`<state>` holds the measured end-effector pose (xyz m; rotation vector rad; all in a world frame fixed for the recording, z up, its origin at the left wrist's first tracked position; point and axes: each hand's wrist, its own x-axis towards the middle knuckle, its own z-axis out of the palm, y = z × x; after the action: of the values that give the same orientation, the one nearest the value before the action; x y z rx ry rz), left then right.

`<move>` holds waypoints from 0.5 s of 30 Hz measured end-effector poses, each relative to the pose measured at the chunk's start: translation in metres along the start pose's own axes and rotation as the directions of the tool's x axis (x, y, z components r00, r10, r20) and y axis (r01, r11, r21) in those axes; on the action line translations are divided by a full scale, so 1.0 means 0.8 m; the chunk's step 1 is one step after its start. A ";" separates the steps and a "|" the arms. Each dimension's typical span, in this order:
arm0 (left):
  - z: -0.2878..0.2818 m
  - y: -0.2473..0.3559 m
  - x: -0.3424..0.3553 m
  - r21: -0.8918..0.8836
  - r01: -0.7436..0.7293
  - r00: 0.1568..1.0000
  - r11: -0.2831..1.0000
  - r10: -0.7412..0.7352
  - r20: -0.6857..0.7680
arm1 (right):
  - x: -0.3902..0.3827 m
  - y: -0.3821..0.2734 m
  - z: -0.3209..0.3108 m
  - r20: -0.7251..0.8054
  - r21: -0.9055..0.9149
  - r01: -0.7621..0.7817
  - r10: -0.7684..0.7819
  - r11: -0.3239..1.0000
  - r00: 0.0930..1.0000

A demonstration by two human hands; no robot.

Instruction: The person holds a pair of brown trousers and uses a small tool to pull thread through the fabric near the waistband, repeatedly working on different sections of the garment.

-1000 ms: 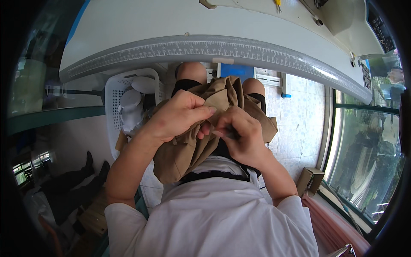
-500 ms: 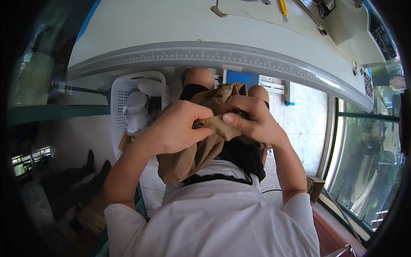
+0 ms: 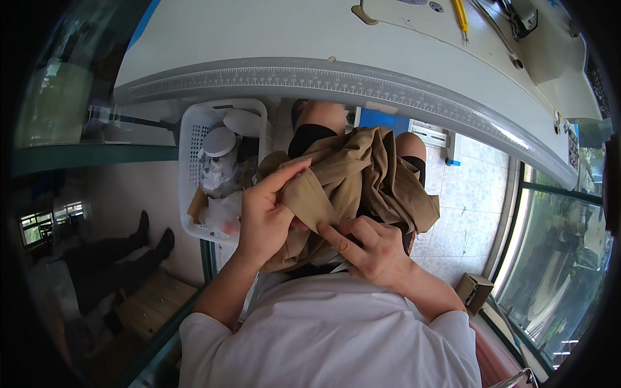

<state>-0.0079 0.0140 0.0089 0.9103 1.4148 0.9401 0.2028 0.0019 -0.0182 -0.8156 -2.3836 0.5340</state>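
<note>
Head | I'm seeing left hand pinching brown cloth | right hand half-curling, touching it, grip unclear | cloth bunching outside tabletop's near edge

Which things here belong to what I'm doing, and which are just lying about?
In the job:
- brown fabric, held in the left hand, touched by the right hand

Seemingly just lying about:
- white plastic basket
- yellow-handled tool
- cardboard box

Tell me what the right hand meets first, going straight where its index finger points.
The brown cloth: the right hand has its index fingertip seemingly at the cloth's edge, though depth is unclear.
</note>
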 end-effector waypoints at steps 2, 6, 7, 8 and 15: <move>-0.001 -0.017 0.002 -0.254 -0.067 0.994 0.965 0.085 0.063 | 0.001 -0.002 -0.001 0.023 -0.001 -0.007 0.007 1.000 1.000; -0.007 -0.009 -0.004 -0.615 0.078 0.984 0.785 0.038 0.174 | -0.002 0.000 -0.001 0.072 0.004 -0.068 0.067 0.998 0.995; -0.007 -0.003 -0.006 -0.637 0.104 0.984 0.764 0.014 0.178 | -0.001 0.002 -0.001 0.084 0.011 -0.087 0.086 0.996 0.993; -0.006 -0.001 -0.006 -0.658 0.130 0.983 0.742 -0.010 0.182 | -0.001 0.004 -0.002 0.066 0.075 -0.113 0.108 0.991 0.992; 0.018 -0.022 -0.008 -0.448 -0.102 0.983 0.888 0.159 0.091 | 0.026 0.020 0.005 -0.212 0.493 -0.235 0.377 0.838 0.902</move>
<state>0.0066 0.0018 -0.0056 0.7087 0.9805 1.2243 0.1932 0.0266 -0.0221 -0.9846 -1.7467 0.9840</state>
